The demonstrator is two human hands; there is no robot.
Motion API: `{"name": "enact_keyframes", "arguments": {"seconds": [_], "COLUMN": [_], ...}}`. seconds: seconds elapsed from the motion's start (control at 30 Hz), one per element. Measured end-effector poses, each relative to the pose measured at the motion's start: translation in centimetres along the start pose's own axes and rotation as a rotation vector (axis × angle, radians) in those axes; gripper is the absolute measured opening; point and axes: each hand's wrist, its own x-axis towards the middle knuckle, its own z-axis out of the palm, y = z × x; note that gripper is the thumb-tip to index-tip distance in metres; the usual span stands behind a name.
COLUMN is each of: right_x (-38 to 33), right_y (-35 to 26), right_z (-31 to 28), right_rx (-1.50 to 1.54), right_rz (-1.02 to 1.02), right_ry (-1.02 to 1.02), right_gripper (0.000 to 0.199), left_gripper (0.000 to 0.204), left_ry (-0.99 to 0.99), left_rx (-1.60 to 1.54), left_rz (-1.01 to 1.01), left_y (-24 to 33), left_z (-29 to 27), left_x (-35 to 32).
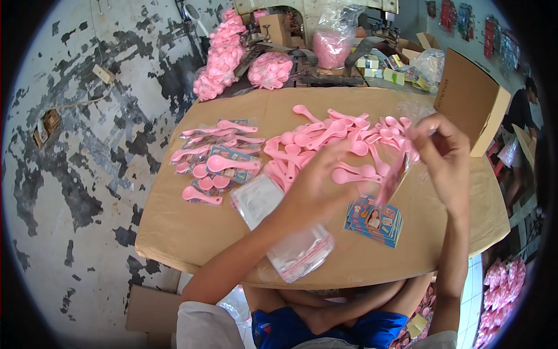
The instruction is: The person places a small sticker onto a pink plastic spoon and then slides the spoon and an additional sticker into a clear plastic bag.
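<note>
My right hand (443, 152) pinches the upper end of a clear plastic bag (396, 174) with something pink inside. Motion blurs my left hand (321, 179), which is to the left of that bag; its fingers look stretched apart from the thumb, with nothing visible in them. Beyond both hands spreads a loose pile of pink plastic spoons (334, 132). Below the bag lies a small stack of blue printed cards (375, 222). Partly behind my left forearm are flat clear bags (308, 256). Bagged pink spoons with blue cards (224, 163) lie at the left.
Brown paper covers the table (192, 238). An open cardboard box (469, 102) stands at its right edge. Along the back are bundles of pink pieces (270, 70), a filled clear sack (334, 46) and machinery. Another person (520, 110) is at the far right.
</note>
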Motion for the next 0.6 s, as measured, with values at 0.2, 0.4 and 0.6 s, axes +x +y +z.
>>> {"name": "enact_keyframes", "arguments": {"seconds": [0.2,0.4,0.6], "right_x": [-1.6,-0.8,-1.2], "right_y": [0.5,2.1,3.5], "right_z": [3.2,1.5,1.4], "right_rx": [0.039,-0.283,-0.14], "right_rz": [-0.03,-0.259,0.129], "right_ry": [-0.063,0.005,-0.219], "right_gripper": [0.007,0.03,0.026], "left_gripper": [0.051,0.034,0.027], "left_ry": [-0.363,-0.435,-0.128], "left_rx": [0.195,-0.385,-0.188], "left_rz": [-0.164,-0.444,-0.423], "left_y": [1.9,1.3,-0.5], "left_z": [3.0,1.2,2.4], "left_x": [-1.9,-1.6,-1.6]}}
